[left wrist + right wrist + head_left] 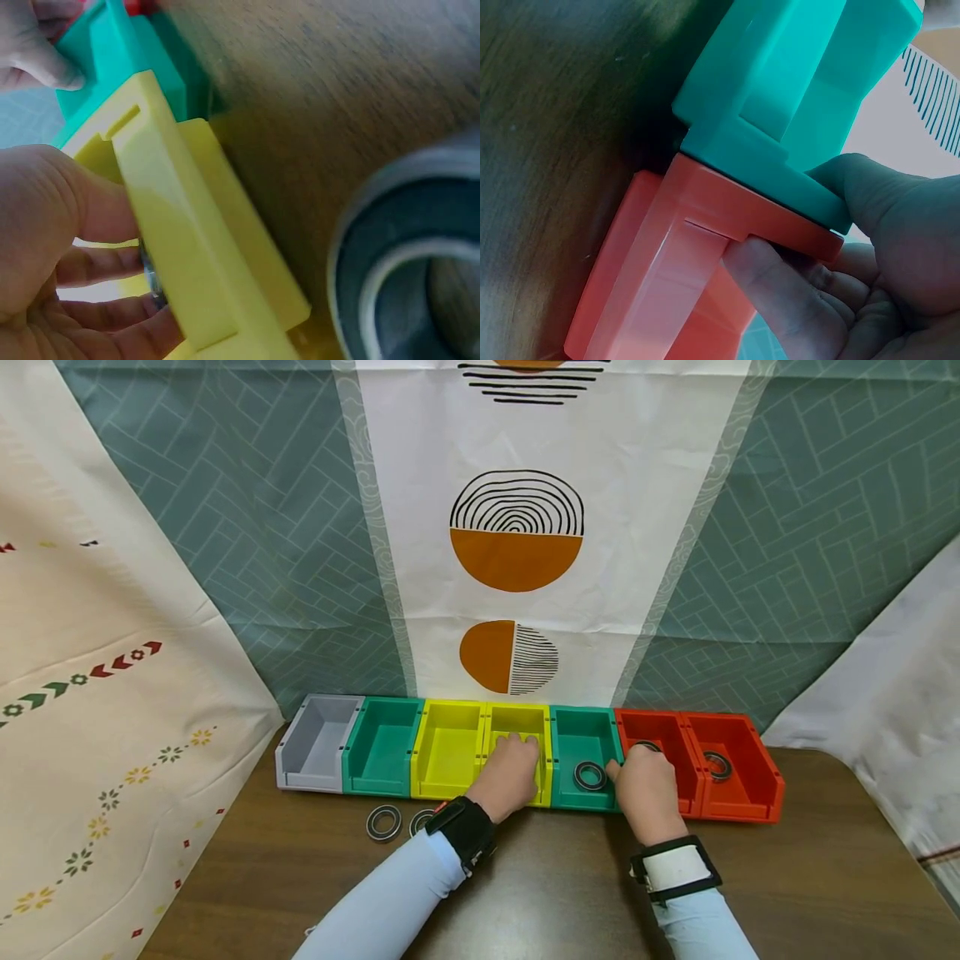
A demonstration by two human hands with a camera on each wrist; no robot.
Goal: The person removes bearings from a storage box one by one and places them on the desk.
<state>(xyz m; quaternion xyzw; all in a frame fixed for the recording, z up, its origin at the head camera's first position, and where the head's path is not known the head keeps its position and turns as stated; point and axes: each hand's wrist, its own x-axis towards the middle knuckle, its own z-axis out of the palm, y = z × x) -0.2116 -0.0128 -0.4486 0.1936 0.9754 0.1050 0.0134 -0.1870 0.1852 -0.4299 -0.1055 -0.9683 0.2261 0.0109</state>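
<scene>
My left hand reaches into the right-hand yellow bin. In the left wrist view, its thumb and fingers curl round a metal ball bearing, mostly hidden by the bin's front lip. My right hand grips the adjoining side walls of the right green bin and the left red bin. Its thumb lies on the green side and its fingers on the red, as the right wrist view shows. A bearing lies in that green bin; another bearing is partly visible in the red bin.
The rightmost red bin holds a bearing. Further left stand another yellow bin, a green bin and a grey bin. Two bearings lie on the wooden table, one partly behind the left wrist.
</scene>
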